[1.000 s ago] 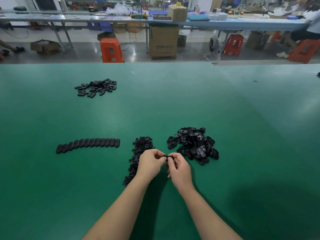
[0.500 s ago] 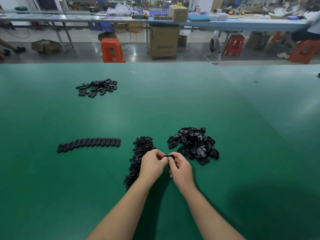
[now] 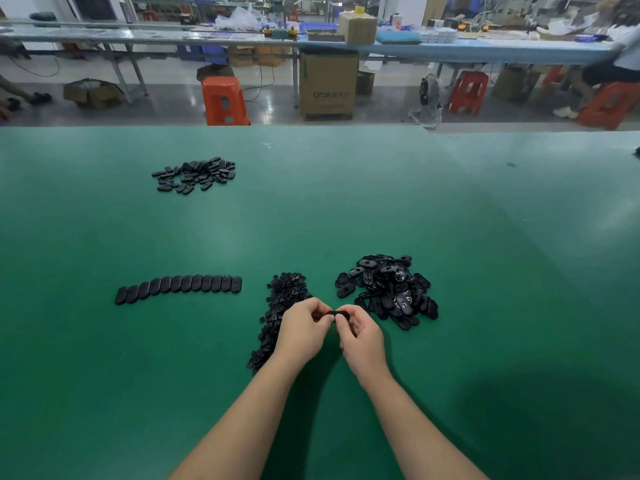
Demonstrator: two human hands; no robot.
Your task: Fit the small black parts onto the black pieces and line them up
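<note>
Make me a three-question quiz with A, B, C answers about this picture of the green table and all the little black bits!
1. Where is the neat row of black pieces?
A. left of the hands
B. right of the hands
C. on the orange stool

2. What colour is the table?
A. red
B. green
C. white

3. What are the left hand and right hand doing?
A. lying flat
B. pinching one black piece together
C. pointing at the far pile

Answers: 1 A, the row lies left of both hands. 2 B, the top is green all over. 3 B, fingertips of both hands meet on the piece.
</note>
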